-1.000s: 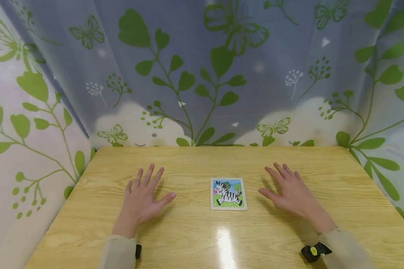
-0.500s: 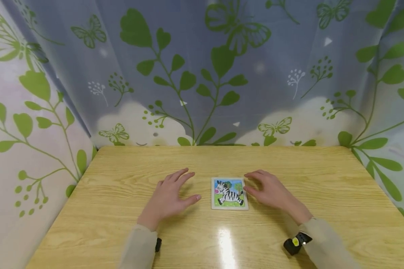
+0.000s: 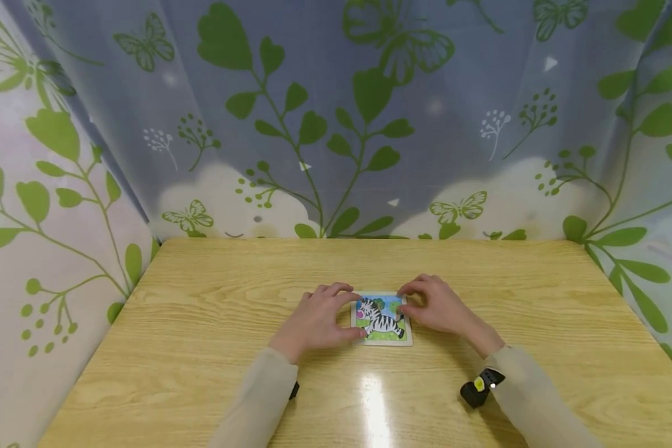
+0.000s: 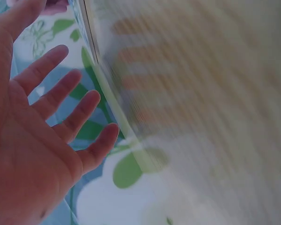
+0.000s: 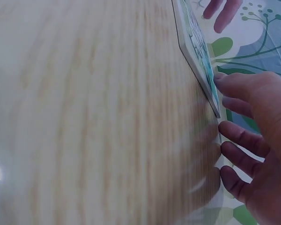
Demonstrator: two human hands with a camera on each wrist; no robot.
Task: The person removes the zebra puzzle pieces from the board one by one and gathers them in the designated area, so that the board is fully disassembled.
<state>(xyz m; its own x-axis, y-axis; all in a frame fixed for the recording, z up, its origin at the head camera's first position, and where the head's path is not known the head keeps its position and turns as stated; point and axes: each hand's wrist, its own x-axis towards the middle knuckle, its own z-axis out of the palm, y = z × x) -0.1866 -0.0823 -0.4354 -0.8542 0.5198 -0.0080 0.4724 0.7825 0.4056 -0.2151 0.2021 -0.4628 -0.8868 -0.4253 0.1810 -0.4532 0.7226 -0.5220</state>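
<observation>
A square picture board (image 3: 379, 323) with a pale frame and a running zebra on it lies flat on the wooden table. At its left side is my left hand (image 3: 318, 320), thumb and forefinger spread over the edge. The other fingers look loosely extended in the left wrist view. My right hand (image 3: 441, 306) is at the opposite side, its thumb by the right edge and its forefinger near the top right corner. In the right wrist view the thumb tip appears to touch the board's face; the remaining fingers are slightly bent and hold nothing.
The light wooden table (image 3: 229, 274) reaches back to a curtain (image 3: 325, 124) printed with green leaves and butterflies. More printed cloth (image 3: 50, 249) hangs at the left side. A bright reflection lies on the tabletop in front of the board. Black straps with small devices (image 3: 476, 391) sit at the wrists.
Both hands have come inward from far apart to the board's two sides, the right one getting there first. The board has stayed in place.
</observation>
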